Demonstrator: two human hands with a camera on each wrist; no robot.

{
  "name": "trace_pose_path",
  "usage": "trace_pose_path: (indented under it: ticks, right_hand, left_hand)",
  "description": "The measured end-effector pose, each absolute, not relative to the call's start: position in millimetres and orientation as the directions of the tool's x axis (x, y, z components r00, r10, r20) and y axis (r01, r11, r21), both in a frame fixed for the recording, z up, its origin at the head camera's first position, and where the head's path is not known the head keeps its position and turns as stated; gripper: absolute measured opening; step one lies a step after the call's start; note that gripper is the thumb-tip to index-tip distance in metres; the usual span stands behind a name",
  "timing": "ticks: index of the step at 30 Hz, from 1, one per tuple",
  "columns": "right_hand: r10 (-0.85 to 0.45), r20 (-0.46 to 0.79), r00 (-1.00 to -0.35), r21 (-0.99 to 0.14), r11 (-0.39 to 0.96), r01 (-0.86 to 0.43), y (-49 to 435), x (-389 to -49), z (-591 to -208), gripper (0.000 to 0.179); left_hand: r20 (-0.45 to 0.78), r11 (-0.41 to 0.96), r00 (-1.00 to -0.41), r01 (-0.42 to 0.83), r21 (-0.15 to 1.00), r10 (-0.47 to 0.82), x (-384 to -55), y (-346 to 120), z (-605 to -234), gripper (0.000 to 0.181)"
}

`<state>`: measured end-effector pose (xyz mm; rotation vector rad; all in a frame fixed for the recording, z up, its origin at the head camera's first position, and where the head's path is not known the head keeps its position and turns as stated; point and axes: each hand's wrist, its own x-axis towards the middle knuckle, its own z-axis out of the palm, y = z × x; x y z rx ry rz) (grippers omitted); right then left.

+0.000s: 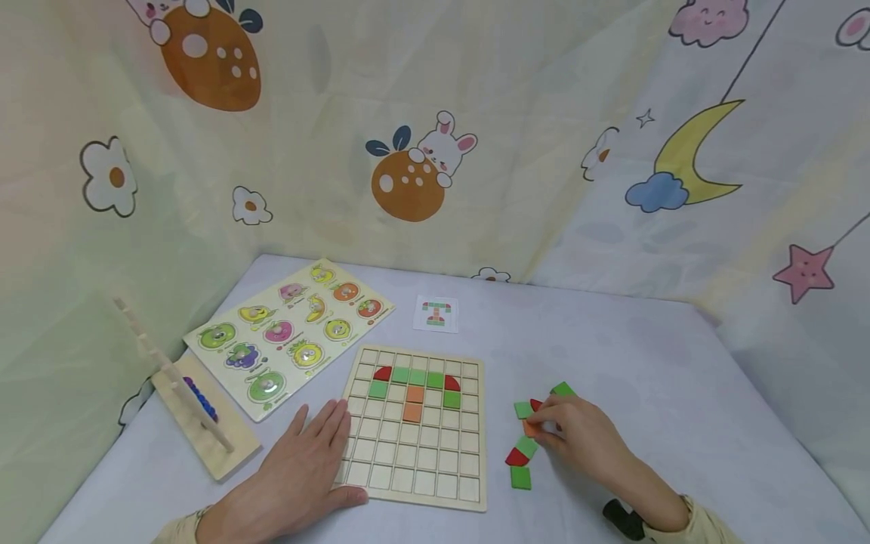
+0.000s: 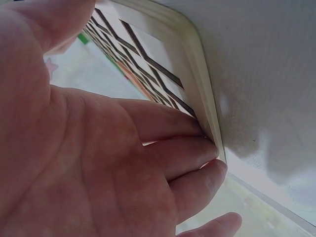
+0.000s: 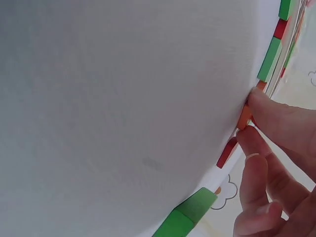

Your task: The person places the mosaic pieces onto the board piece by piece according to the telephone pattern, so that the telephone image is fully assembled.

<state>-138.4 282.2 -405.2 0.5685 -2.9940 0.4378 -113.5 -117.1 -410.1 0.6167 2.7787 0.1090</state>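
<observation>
Across white worktop (image 1: 646, 355), right of the grid board (image 1: 406, 456), pinching an orange tile (image 3: 245, 116) with right hand (image 1: 587, 434) in narrow grip; resting left hand (image 1: 299, 461) against the board's left edge; seemingly picking up, next probably needing a clean lift.

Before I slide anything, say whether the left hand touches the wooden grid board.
Touching: the left wrist view shows the left hand with fingertips against the side of the wooden grid board.

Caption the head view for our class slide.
The left hand touches the grid board while the right hand pinches an orange tile.
</observation>
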Motion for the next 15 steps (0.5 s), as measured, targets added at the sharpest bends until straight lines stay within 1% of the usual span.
trace_pose_path:
  ticks: [4, 7, 15]
  right_hand:
    - [-0.334, 0.069, -0.940, -0.281, 0.898, -0.340, 283.3, -139.7, -404.1, 0.016]
    - [-0.344, 0.050, -0.938, -0.289, 0.894, -0.343, 285.1, -141.1, -403.7, 0.017]
    - [-0.394, 0.051, -0.918, -0.296, 0.872, -0.390, 287.4, -143.4, -403.2, 0.017]
  left_hand:
    - [-0.270, 0.906, -0.865, 0.400, 0.138, 0.423, -113.8, -117.0, -410.5, 0.111]
    - [-0.265, 0.905, -0.865, 0.403, 0.137, 0.426, -113.4, -117.2, -410.7, 0.110]
    - [-0.258, 0.905, -0.868, 0.403, 0.134, 0.424, -113.1, -117.7, -411.0, 0.111]
